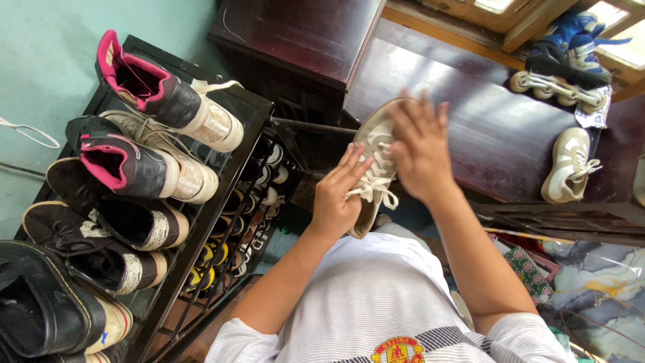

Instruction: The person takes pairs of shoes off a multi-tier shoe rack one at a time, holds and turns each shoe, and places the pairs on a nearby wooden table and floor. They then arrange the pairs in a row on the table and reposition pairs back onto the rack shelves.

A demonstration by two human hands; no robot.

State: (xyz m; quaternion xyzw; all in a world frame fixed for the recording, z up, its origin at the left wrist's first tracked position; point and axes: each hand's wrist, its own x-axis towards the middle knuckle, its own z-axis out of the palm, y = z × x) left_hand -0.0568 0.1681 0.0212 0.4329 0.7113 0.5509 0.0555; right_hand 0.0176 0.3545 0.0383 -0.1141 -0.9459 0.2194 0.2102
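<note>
A beige lace-up sneaker [373,138] with white laces is held up in front of my chest, toe pointing away. My left hand [338,197] grips it from the left side near the laces and heel. My right hand [418,144] lies over its upper right side, fingers spread and slightly blurred. Its matching beige sneaker [568,166] lies on the dark wooden bench [484,128] to the right.
A black metal shoe rack [232,171] on the left carries several shoes on top, including two black-and-pink high-tops [158,94]. More shoes fill its lower shelves. Blue inline skates [564,60] rest at the bench's far right. A dark cabinet [302,40] stands behind.
</note>
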